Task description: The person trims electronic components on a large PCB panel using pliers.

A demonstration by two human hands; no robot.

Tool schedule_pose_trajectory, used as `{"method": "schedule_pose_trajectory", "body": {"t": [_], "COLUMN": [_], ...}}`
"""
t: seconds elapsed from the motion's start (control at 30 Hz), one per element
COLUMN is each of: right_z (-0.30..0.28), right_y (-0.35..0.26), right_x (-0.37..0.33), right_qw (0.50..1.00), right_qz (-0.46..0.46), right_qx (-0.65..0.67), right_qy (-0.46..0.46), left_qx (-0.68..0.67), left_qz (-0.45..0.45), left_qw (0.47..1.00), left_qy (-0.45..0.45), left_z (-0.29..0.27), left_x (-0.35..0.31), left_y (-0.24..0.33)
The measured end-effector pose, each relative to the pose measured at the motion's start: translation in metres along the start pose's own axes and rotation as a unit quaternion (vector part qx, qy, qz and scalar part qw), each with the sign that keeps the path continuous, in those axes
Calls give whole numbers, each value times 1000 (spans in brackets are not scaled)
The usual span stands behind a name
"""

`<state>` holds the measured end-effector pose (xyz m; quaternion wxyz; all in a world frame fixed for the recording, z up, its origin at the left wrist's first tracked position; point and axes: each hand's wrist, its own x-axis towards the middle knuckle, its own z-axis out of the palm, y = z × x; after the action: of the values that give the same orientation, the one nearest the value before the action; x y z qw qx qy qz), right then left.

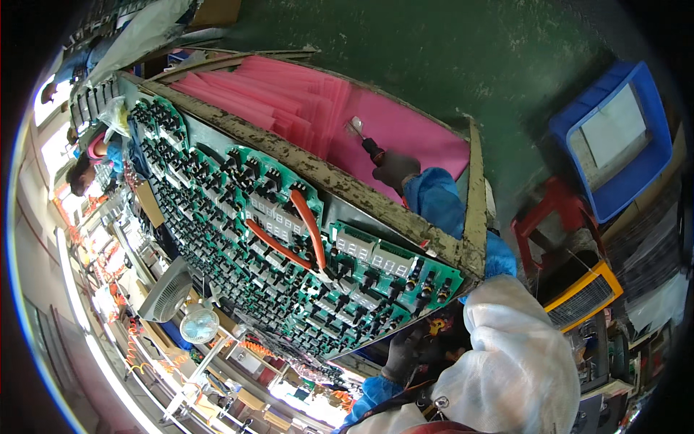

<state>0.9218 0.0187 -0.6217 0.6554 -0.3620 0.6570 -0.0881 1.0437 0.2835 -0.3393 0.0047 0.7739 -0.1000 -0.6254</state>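
My right hand (pixel 397 171), in a dark grey glove and blue sleeve, closes around the dark handle of a slim tool (pixel 371 149). The tool's pale, shiny end is over the pink sheets (pixel 405 130); its exact kind is unclear. My left hand (pixel 403 354), gloved in dark grey, is low beside the edge of the bench, near a shadowed spot with small coloured items. Its fingers are too dark to make out. Many green circuit boards (pixel 361 289) with black parts and white digit displays cover the bench between my hands. Orange-handled pliers (pixel 311 231) lie on them.
A worn frame edge (pixel 303 163) runs between the boards and the pink sheets. At the right are a blue bin (pixel 629 181), a red stool (pixel 546 213) and a yellow-framed heater-like box (pixel 585 296). Fans (pixel 199 324) and a person (pixel 83 173) are at the left.
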Motion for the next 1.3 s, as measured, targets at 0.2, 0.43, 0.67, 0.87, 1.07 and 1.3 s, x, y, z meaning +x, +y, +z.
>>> {"method": "schedule_pose_trajectory", "body": {"t": [0.2, 0.43, 0.67, 0.87, 1.07, 1.3], "right_z": [-19, -5, -40, -41, -29, -37], "right_y": [1, 83, 192, 246, 264, 289], "right_x": [-28, -114, -219, -274, -299, -327], "right_qw": [999, 997, 996, 977, 861, 845], "right_qz": [-10, 7, 6, 100, 108, 95], "right_qx": [-19, -44, -75, 179, 497, 527], "right_qy": [-26, 62, -42, -56, -1, 17], "left_qx": [112, 332, 217, 105, 195, 251], "left_qz": [88, 307, 427, 458, 500, 434], "left_qw": [990, 892, 853, 770, 601, 733], "left_qy": [0, -18, 209, 432, 592, 459], "left_z": [-23, -17, 77, 123, 81, 84], "left_x": [12, 111, 212, 300, 400, 385], "left_y": [-13, -8, 86, 172, 232, 295]}}
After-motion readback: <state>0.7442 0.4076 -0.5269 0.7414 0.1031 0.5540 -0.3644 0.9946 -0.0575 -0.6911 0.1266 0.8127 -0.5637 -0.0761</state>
